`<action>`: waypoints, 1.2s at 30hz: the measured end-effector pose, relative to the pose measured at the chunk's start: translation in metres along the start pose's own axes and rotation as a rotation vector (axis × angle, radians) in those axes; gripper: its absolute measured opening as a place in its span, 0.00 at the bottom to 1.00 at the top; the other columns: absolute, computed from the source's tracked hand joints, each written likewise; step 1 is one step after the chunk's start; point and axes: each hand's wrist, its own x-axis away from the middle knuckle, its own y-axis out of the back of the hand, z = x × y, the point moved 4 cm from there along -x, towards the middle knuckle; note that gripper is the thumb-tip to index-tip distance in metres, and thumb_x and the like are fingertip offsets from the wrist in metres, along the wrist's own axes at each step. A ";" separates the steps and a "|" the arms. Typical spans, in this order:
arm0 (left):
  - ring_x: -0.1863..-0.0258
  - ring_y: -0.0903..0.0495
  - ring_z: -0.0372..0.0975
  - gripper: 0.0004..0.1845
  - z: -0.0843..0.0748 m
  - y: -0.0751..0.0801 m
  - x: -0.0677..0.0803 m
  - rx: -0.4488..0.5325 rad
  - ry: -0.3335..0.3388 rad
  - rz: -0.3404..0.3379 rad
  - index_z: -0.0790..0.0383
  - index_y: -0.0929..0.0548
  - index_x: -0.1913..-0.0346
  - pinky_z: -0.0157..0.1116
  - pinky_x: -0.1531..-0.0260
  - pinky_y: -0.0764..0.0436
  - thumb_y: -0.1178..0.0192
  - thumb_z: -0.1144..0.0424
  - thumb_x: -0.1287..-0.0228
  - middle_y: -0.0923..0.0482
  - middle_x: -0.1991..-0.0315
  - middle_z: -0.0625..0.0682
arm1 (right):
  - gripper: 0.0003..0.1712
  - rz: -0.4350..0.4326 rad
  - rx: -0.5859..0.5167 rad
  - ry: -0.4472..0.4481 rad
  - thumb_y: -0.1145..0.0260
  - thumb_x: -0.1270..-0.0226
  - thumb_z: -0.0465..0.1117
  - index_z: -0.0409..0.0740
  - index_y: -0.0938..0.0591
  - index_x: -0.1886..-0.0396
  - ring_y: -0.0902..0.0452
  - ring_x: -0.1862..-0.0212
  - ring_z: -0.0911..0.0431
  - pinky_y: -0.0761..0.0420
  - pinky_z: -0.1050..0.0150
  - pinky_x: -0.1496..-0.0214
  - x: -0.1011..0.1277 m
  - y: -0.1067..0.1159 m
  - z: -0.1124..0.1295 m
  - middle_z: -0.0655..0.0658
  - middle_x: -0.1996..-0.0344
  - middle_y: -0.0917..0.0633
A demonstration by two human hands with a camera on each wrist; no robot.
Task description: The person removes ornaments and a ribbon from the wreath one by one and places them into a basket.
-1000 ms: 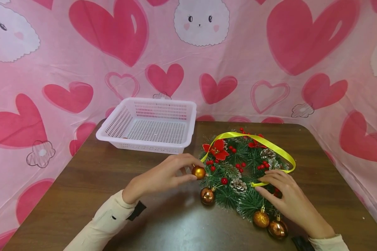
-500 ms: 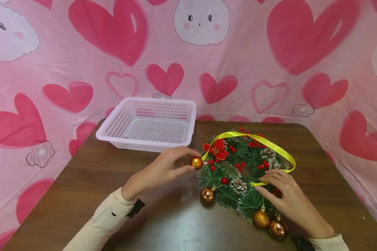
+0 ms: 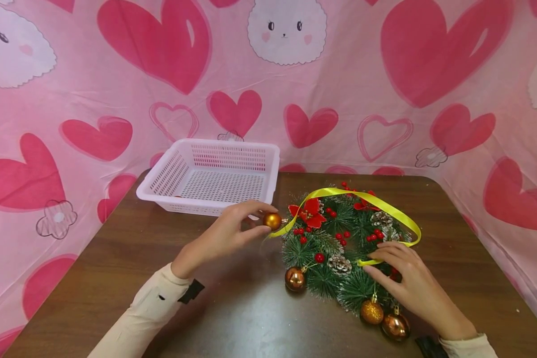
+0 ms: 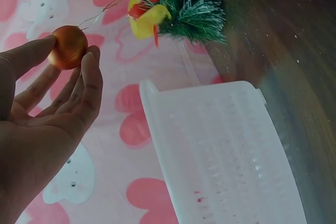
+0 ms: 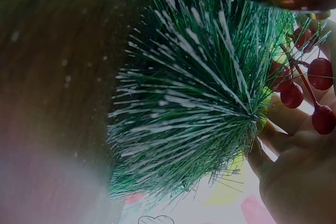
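Note:
My left hand [image 3: 237, 231] pinches a small gold bauble [image 3: 272, 221] between thumb and fingertips, just left of the green Christmas wreath [image 3: 324, 278]. In the left wrist view a thin thread loop [image 4: 100, 14] sticks out from that bauble towards the greenery. A yellow ribbon [image 3: 335, 192] arcs over the wreath, its left end passing close under the bauble. On the wreath's lower right, my right hand [image 3: 407, 278] grips the branches, with a bit of ribbon showing between thumb and fingers. In the right wrist view a frosted pine sprig [image 5: 194, 98] hides part of the fingers.
A white plastic basket [image 3: 215, 206] stands at the back left of the wooden table [image 3: 130, 248]. Hanging on the wreath are a copper bauble [image 3: 295, 279], a glitter bauble [image 3: 372, 312], a pine cone [image 3: 340, 265] and a red poinsettia [image 3: 311, 213]. A pink heart-print cloth hangs behind.
My left hand has carried the gold bauble up and left, away from the wreath's left side. More of the ribbon's left end shows now. The right hand has stayed put.

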 end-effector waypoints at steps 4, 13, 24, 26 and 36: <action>0.53 0.18 0.36 0.20 0.006 0.005 -0.001 -0.031 -0.004 -0.036 0.58 0.19 0.43 0.33 0.59 0.16 0.31 0.64 0.37 0.18 0.51 0.45 | 0.14 -0.002 0.000 0.002 0.25 0.39 0.49 0.49 0.13 0.57 0.29 0.43 0.44 0.36 0.32 0.42 0.000 0.000 0.001 0.43 0.51 0.16; 0.54 0.18 0.39 0.20 0.016 0.019 0.000 -0.039 0.017 -0.109 0.60 0.19 0.43 0.36 0.59 0.15 0.31 0.66 0.38 0.17 0.49 0.49 | 0.14 -0.004 0.002 0.011 0.25 0.39 0.48 0.49 0.13 0.57 0.29 0.43 0.44 0.36 0.32 0.42 -0.001 0.000 0.001 0.43 0.51 0.16; 0.53 0.18 0.38 0.19 0.025 0.039 0.002 -0.042 0.060 -0.186 0.58 0.19 0.43 0.36 0.57 0.16 0.31 0.67 0.38 0.17 0.49 0.47 | 0.14 -0.003 0.005 0.006 0.26 0.39 0.49 0.48 0.13 0.57 0.29 0.42 0.43 0.37 0.31 0.42 -0.001 0.000 0.000 0.42 0.50 0.16; 0.53 0.18 0.39 0.20 0.027 0.044 0.002 -0.047 0.068 -0.204 0.58 0.19 0.43 0.37 0.57 0.15 0.31 0.67 0.38 0.17 0.49 0.48 | 0.14 -0.001 0.004 0.004 0.26 0.39 0.49 0.48 0.13 0.56 0.29 0.42 0.43 0.37 0.31 0.42 0.000 0.000 0.000 0.42 0.50 0.16; 0.51 0.17 0.43 0.20 0.048 0.066 0.008 -0.039 0.114 -0.293 0.62 0.20 0.43 0.35 0.57 0.16 0.32 0.69 0.38 0.18 0.48 0.54 | 0.14 -0.004 -0.003 0.003 0.25 0.39 0.48 0.49 0.13 0.57 0.29 0.42 0.43 0.37 0.31 0.42 0.000 -0.001 -0.001 0.43 0.51 0.17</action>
